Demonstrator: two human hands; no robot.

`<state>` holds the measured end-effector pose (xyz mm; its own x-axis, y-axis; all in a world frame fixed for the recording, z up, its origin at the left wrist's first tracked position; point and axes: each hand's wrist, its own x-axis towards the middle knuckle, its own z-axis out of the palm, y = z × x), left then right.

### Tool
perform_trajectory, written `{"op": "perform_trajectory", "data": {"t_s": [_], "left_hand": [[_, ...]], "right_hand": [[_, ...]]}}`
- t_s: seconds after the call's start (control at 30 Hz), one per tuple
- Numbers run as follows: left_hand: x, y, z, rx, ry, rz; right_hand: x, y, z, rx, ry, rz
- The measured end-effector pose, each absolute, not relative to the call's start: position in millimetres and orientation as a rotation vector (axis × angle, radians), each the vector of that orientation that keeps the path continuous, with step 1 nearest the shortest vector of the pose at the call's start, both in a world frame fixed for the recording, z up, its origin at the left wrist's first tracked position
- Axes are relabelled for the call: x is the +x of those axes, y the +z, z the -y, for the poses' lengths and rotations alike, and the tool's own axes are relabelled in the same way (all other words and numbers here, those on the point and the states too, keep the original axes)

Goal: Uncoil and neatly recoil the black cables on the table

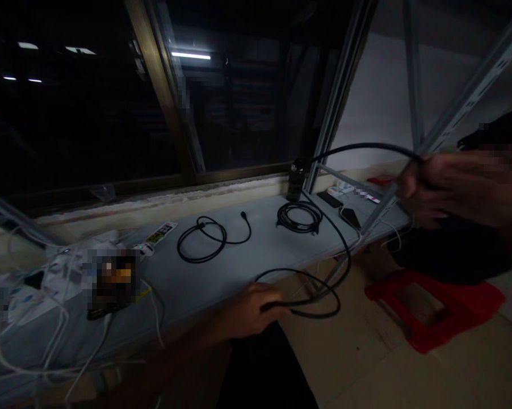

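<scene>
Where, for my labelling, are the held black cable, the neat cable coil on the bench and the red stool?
Held black cable point(349, 255): head view, on its hanging stretch.
Neat cable coil point(297, 228): head view, on its near edge.
Red stool point(462, 307): head view, on the part right of its opening.

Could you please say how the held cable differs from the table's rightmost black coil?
The held cable is spread into wide, loose curves; the rightmost black coil is wound compactly. The held cable runs between the left hand and right hand; the rightmost black coil rests on the table. Both are black.
</scene>
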<state>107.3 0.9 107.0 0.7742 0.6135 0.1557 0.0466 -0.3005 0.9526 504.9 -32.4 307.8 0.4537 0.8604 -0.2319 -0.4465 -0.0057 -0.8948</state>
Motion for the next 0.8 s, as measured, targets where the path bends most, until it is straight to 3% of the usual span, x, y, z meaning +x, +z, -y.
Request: {"op": "perform_trajectory", "data": {"t_s": [0.07, 0.13, 0.23, 0.33, 0.6, 0.8], "left_hand": [[114.4, 116.0, 0.9, 1.583, 0.695, -0.555], [121.8, 121.1, -1.1, 1.286, 0.740, -0.524], [127.3, 121.9, -11.1, 0.848, 0.750, -0.468], [121.3, 113.9, -26.8, 0.540, 0.862, -0.485], [94.8, 65.4, -43.0, 0.143, 1.147, -0.637], [118.4, 31.9, 1.4, 0.227, 1.387, -0.788]], "right_hand": [[492.1, 318.2, 15.4, -1.245, 1.235, 0.781], [467.8, 297.9, -4.0, -1.262, 1.479, 1.014], [434.2, 230.0, -29.2, -1.148, 1.744, 1.100], [416.0, 149.7, -38.8, -1.006, 1.797, 1.036], [357.9, -18.4, 23.5, -0.846, 1.437, 0.408], [279.3, -66.5, 72.0, -0.858, 1.227, 0.131]]}}
